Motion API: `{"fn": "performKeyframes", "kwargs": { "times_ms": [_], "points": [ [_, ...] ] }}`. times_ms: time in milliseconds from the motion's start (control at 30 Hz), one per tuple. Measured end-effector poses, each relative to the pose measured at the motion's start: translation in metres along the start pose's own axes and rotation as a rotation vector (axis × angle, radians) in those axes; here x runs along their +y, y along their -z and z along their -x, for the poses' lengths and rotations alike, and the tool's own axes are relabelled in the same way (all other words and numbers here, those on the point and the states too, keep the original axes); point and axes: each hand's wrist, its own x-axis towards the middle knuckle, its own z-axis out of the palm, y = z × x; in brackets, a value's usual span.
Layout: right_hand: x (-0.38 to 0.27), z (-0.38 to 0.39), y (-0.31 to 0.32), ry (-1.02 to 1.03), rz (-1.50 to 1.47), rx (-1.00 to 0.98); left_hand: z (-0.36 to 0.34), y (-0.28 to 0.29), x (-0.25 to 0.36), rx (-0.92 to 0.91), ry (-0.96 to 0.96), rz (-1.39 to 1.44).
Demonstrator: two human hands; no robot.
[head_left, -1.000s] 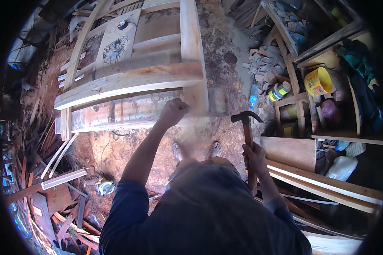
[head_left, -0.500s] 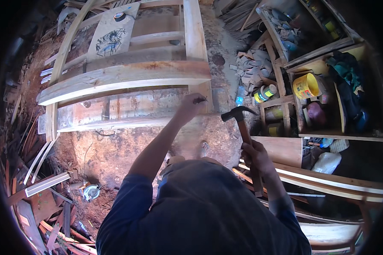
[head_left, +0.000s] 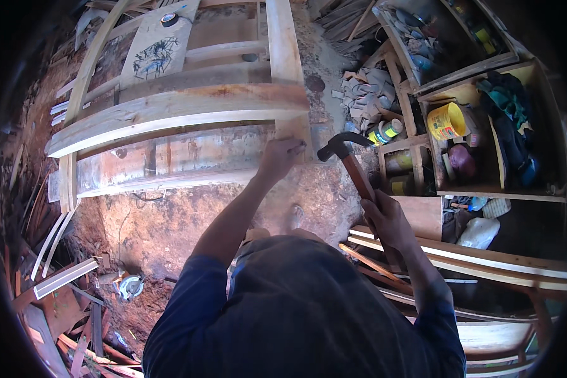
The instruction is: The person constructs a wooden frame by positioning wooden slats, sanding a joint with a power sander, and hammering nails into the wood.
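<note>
One hammer (head_left: 354,170), handle (head_left: 359,179) within right-hand fingers (head_left: 372,218), head (head_left: 339,146) beyond them.

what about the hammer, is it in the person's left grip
No, the hammer is in the right grip, toward the right side of the picture.

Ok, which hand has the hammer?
The right hand: its grip is closed around the handle of the hammer. The left hand is apart from it, by the wooden frame.

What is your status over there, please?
Right hand gripping hammer. Left hand by near right corner of wooden frame, hold unclear. Nothing visibly in the way.
</note>
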Motion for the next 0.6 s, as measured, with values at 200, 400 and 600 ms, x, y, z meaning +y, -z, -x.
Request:
{"fn": "performKeyframes", "kwargs": {
  "times_ms": [200,400,600],
  "points": [
    [-0.063,-0.006,0.016,0.357,0.227,0.138,0.006,-0.004,-0.009,0.051,-0.003,-0.087],
    [-0.069,-0.034,0.001,0.587,0.388,0.232,0.012,-0.014,-0.020,0.113,-0.010,-0.123],
    [-0.066,-0.040,0.012,0.554,0.552,0.152,0.009,-0.025,-0.029,0.112,-0.117,-0.169]
  ]
}}
